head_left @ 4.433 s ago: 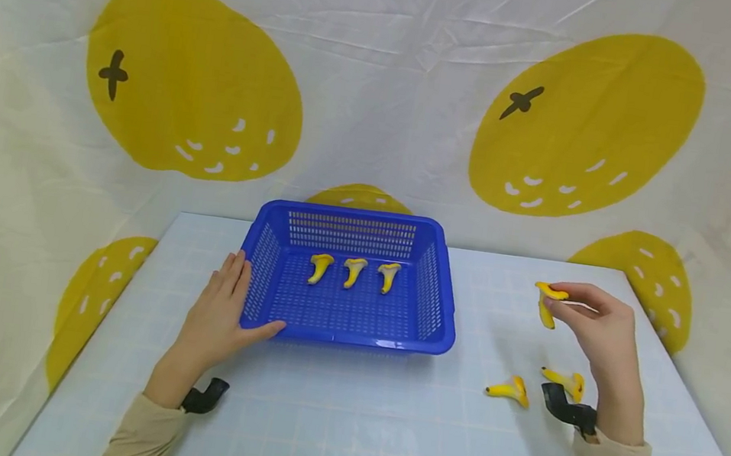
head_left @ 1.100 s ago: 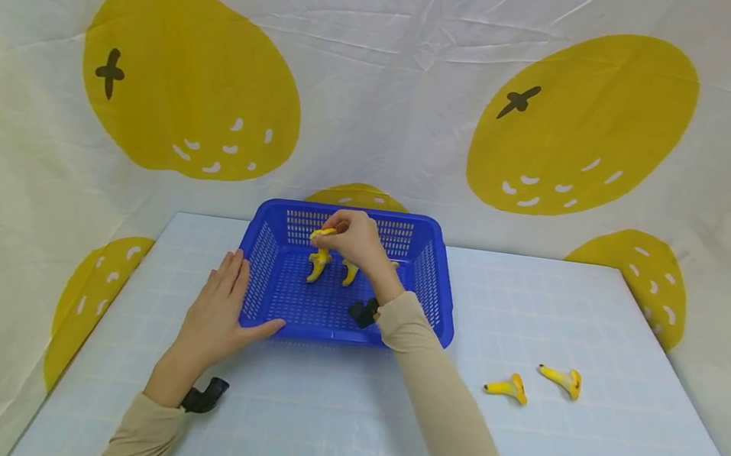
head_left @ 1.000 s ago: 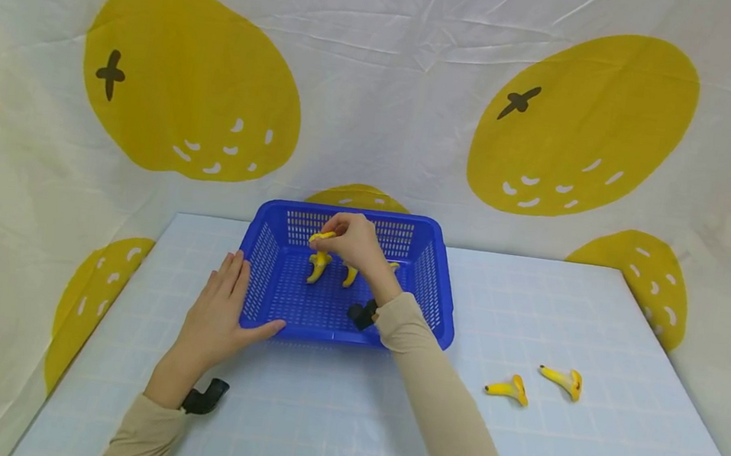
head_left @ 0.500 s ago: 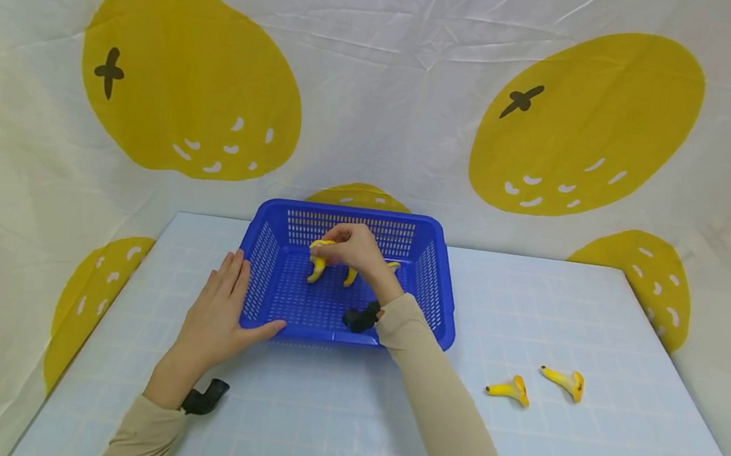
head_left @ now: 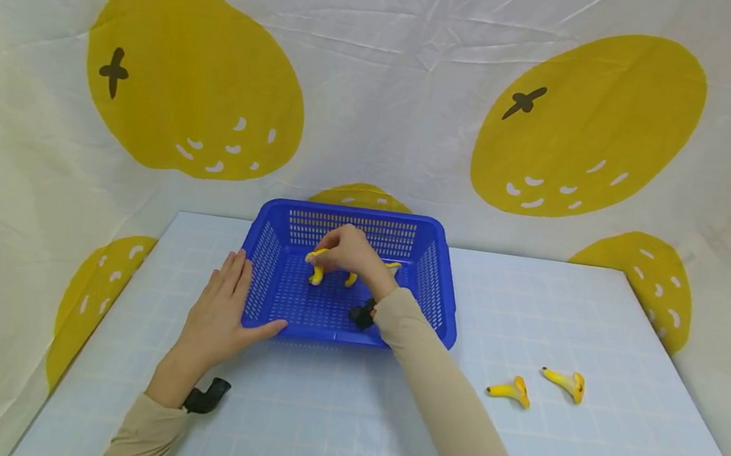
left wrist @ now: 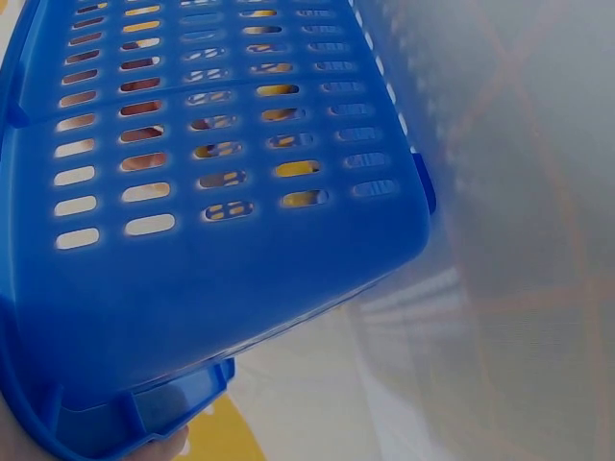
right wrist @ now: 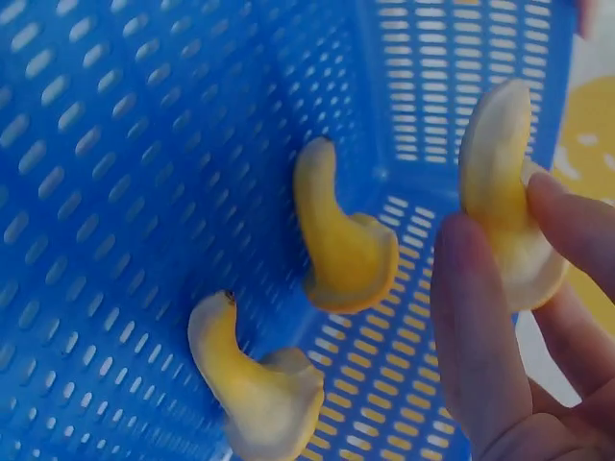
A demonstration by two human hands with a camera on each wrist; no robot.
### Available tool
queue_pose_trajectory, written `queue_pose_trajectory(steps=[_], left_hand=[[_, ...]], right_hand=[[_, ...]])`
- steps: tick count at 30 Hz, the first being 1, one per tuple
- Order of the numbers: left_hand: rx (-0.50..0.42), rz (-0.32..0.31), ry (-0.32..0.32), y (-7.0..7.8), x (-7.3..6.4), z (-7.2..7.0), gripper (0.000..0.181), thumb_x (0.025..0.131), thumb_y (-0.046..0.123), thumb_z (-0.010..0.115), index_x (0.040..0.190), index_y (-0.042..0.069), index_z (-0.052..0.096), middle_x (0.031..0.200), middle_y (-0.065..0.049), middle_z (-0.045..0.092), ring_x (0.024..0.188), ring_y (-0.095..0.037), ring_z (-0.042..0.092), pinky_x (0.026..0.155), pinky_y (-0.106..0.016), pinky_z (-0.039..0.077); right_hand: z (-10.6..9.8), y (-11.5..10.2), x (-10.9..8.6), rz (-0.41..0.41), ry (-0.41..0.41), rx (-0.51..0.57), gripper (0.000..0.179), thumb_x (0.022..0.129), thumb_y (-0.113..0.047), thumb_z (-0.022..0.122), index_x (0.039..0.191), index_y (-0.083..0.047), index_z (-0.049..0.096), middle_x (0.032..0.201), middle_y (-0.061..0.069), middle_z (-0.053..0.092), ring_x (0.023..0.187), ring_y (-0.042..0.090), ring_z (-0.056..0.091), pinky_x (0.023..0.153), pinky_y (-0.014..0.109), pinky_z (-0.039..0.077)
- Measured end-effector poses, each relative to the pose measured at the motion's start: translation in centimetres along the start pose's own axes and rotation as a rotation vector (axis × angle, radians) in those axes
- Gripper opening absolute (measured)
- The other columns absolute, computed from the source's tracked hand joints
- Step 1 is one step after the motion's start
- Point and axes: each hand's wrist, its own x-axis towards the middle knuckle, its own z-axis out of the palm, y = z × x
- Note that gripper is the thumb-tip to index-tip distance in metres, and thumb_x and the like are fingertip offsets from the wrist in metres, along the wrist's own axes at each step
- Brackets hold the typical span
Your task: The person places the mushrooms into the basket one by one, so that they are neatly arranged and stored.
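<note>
Inside the blue plastic basket (head_left: 303, 333) my right hand (head_left: 350, 249) pinches a yellow chanterelle mushroom (right wrist: 500, 182) between thumb and fingers, stem pointing down in the head view. Two more chanterelles, a nearer one (right wrist: 259, 394) and a farther one (right wrist: 341, 240), lie on the mesh bottom in the right wrist view. From the head, my right hand partly covers the mushrooms in the basket. My left hand (head_left: 213, 316) rests at the basket's front left corner, fingers straight along the left rim and thumb on the front rim. The left wrist view mostly shows the basket's slotted outer wall (left wrist: 221, 288).
Two chanterelles, one nearer (head_left: 509, 391) and one farther right (head_left: 564, 384), lie on the pale checked tablecloth (head_left: 324, 438) right of the basket. Behind the table hangs a white curtain (head_left: 388, 108) with big yellow fruit prints.
My right hand has carried the chanterelle from above the table's right side left into the basket, then lowered it toward the bottom. My left hand has stayed at the rim.
</note>
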Motion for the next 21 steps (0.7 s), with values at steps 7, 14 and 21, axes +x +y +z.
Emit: queue_pose_trajectory(steps=[7, 14, 21], left_hand=[[-0.001, 0.010, 0.024, -0.1, 0.0, -0.1, 0.118, 0.082, 0.068, 0.066, 0.152, -0.014, 0.017, 0.161, -0.029, 0.008, 0.150, -0.041, 0.005, 0.121, -0.053, 0.006], [0.009, 0.004, 0.023, -0.1, 0.0, -0.1, 0.118, 0.081, 0.069, 0.065, 0.152, -0.013, 0.017, 0.161, -0.029, 0.008, 0.150, -0.040, 0.004, 0.121, -0.054, 0.006], [0.013, 0.013, 0.018, -0.2, 0.0, 0.1, 0.119, 0.082, 0.069, 0.064, 0.152, -0.013, 0.016, 0.161, -0.029, 0.008, 0.150, -0.041, 0.004, 0.121, -0.054, 0.006]], right_hand=[[0.8, -0.6, 0.8, 0.036, -0.117, -0.209, 0.013, 0.086, -0.008, 0.078, 0.096, 0.000, 0.076, 0.084, 0.008, 0.073, 0.080, 0.028, 0.072, 0.079, 0.042, 0.059], [1.6, -0.7, 1.0, 0.045, -0.172, -0.304, 0.007, 0.084, -0.006, 0.079, 0.080, -0.002, 0.075, 0.074, 0.006, 0.070, 0.073, 0.027, 0.073, 0.073, 0.040, 0.061], [2.4, -1.0, 0.9, 0.045, -0.188, -0.431, 0.009, 0.082, -0.008, 0.081, 0.077, -0.004, 0.075, 0.069, 0.004, 0.070, 0.068, 0.023, 0.072, 0.070, 0.036, 0.061]])
